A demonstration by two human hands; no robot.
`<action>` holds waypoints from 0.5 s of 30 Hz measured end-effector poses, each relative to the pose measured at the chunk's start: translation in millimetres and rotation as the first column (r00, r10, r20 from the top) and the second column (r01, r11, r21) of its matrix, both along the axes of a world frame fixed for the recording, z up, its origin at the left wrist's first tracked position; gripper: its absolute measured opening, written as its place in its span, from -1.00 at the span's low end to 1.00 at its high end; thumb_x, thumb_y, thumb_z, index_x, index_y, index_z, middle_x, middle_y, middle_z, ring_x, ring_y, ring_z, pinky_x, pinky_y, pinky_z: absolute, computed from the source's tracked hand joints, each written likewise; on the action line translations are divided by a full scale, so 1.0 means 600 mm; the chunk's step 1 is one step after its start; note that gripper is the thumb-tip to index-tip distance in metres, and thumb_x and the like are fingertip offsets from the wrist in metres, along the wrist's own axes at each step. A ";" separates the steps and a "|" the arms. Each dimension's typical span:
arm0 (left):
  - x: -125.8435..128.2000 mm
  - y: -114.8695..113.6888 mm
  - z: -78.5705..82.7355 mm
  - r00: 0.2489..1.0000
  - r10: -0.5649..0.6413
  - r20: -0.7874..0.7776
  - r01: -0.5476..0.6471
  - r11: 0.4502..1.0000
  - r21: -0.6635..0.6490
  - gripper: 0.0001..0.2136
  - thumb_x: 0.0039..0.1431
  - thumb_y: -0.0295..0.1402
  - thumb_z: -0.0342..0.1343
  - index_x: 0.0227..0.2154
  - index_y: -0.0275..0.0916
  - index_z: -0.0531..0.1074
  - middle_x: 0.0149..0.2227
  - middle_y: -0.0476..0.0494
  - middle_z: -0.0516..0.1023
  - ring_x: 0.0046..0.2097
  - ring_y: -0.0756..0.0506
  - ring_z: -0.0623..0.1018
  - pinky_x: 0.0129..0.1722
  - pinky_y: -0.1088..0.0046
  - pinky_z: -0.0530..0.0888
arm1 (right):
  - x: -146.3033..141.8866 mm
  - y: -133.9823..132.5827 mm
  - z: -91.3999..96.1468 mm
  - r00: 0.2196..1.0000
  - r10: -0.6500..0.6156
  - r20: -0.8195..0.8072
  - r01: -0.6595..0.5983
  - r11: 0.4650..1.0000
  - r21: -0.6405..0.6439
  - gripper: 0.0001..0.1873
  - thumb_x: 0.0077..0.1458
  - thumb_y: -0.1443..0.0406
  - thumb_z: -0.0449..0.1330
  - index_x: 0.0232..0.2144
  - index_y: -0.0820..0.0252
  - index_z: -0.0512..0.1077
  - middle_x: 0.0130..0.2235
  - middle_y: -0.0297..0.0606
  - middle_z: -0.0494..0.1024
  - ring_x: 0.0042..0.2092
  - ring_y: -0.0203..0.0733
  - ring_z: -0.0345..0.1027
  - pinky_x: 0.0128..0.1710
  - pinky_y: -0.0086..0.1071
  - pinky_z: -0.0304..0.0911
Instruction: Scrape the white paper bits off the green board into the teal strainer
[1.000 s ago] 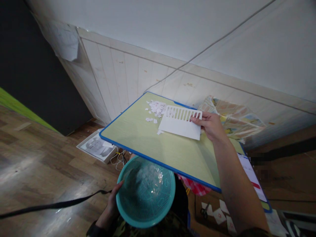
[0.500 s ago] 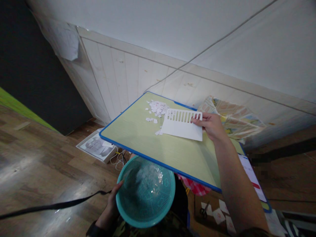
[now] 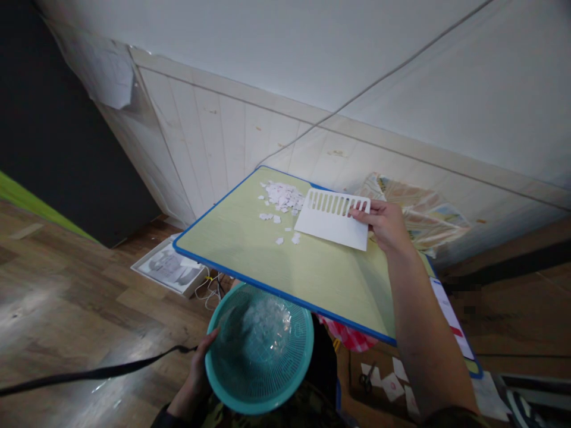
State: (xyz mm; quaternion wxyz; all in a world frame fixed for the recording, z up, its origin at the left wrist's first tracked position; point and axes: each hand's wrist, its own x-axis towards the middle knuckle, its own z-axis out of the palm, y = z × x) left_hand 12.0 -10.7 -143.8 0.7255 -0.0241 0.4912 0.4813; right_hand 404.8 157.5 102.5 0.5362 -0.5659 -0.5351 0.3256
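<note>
My right hand [image 3: 384,224] pinches the right end of a white slotted card [image 3: 333,217] that lies tilted on a yellow-green board with a blue rim [image 3: 267,286]. A heap of small white paper scraps [image 3: 282,197] sits just left of the card, with a few loose scraps [image 3: 288,238] nearer me. Below the board's near edge, my left hand [image 3: 197,371] grips the left rim of a teal mesh basket [image 3: 261,362] that holds white paper bits.
White panelled wall [image 3: 214,142] rises behind the board. A printed box [image 3: 167,268] and cables lie on the wooden floor at left. Colourful papers [image 3: 419,211] lean at the wall to the right. A black strap [image 3: 89,373] crosses the floor. Scissors and cards [image 3: 383,383] lie below.
The card has moved back up and to the right, leaving a few scraps loose on the board. The basket stays in place under the edge.
</note>
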 end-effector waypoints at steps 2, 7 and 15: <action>0.001 0.000 0.004 1.000 -0.004 -0.025 0.005 1.000 0.002 -0.92 0.00 -0.44 0.30 -0.52 -0.31 0.67 -0.59 -0.18 0.71 -0.61 -0.17 0.62 -0.57 0.38 0.59 | -0.003 0.000 -0.002 1.000 -0.007 0.000 0.007 1.000 -0.002 -0.60 -0.26 0.14 0.50 -0.31 0.18 0.64 -0.31 -0.22 0.69 -0.31 -0.05 0.56 -0.35 -0.26 0.41; 0.003 0.000 0.011 0.998 0.000 -0.068 0.000 1.000 0.002 -0.88 0.01 -0.46 0.26 -0.58 -0.31 0.65 -0.64 -0.17 0.67 -0.65 -0.14 0.59 -0.63 0.42 0.56 | -0.004 -0.002 0.000 0.999 0.023 0.032 -0.022 0.999 -0.040 -0.61 -0.26 0.14 0.51 -0.32 0.20 0.64 -0.32 -0.21 0.69 -0.31 -0.03 0.56 -0.36 -0.27 0.41; 0.000 -0.002 -0.002 0.999 -0.025 -0.032 0.026 1.000 0.016 -0.93 -0.03 -0.42 0.31 -0.54 -0.29 0.64 -0.59 -0.17 0.70 -0.60 -0.19 0.62 -0.54 0.34 0.61 | 0.019 -0.009 0.013 0.997 0.080 0.012 -0.079 0.995 -0.067 -0.56 -0.28 0.14 0.54 -0.30 0.21 0.66 -0.31 -0.18 0.69 -0.34 -0.08 0.54 -0.35 -0.27 0.40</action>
